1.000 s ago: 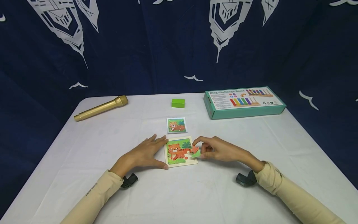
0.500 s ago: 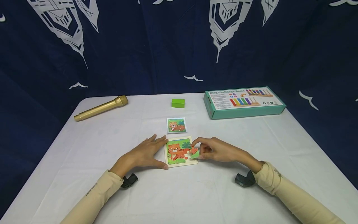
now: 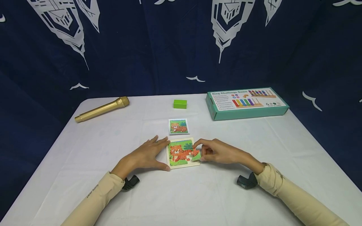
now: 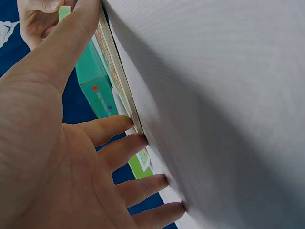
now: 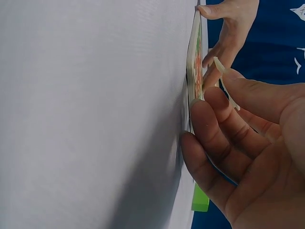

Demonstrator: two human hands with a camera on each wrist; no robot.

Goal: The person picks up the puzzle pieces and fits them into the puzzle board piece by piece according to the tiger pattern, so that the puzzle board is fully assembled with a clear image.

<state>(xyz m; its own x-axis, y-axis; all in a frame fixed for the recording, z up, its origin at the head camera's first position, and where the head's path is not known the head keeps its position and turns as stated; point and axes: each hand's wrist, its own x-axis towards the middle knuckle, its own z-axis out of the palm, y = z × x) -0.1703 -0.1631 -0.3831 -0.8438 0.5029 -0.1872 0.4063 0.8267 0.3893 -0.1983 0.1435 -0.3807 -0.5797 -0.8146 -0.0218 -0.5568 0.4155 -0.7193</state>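
Observation:
A square tiger jigsaw board (image 3: 178, 153) with a pale frame lies flat on the white table, its lower right corner showing bare wood. My left hand (image 3: 149, 153) is spread along its left side, thumb and fingertips touching the frame, as the left wrist view also shows. Between thumb and fingers my right hand (image 3: 219, 151) pinches a puzzle piece (image 3: 196, 154) with orange stripes and a green edge. In the right wrist view that piece (image 5: 218, 65) is tilted and raised over the board's right side. Just behind the board lies a small tiger picture card (image 3: 178, 126).
At the back stands a green block (image 3: 180, 104). A teal Ring Challenge Game box (image 3: 247, 103) lies at the back right, and a gold microphone (image 3: 102, 109) at the back left. A dark blue patterned cloth (image 3: 158, 47) hangs behind the table (image 3: 181, 201).
My right hand has shifted slightly left with the puzzle piece, bringing it further over the board's lower right part. The left hand and the board have stayed still.

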